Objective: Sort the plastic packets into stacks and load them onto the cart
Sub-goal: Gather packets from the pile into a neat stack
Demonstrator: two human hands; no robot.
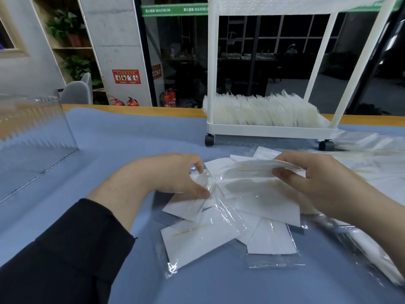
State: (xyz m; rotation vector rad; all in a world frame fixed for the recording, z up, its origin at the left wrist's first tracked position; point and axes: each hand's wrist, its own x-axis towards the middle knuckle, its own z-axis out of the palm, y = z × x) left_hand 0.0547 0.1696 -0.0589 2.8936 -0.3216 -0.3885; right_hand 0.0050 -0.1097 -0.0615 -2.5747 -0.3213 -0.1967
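Observation:
A loose heap of clear plastic packets with white card inserts (pixel 230 220) lies on the blue tablecloth in front of me. My right hand (pixel 317 183) holds a small bundle of packets (pixel 252 167) above the heap, thumb under and fingers over. My left hand (pixel 175 174) pinches the left end of that bundle and the crinkled plastic beside it. The white cart (pixel 269 128) stands on the table behind the heap. Its bottom shelf holds a row of upright stacked packets (pixel 263 110).
A clear acrylic box (pixel 32 137) stands at the left. More packets (pixel 372 159) are spread at the right, and others (pixel 377 249) lie along the near right edge. The table's wooden edge (pixel 131 109) runs along the far side.

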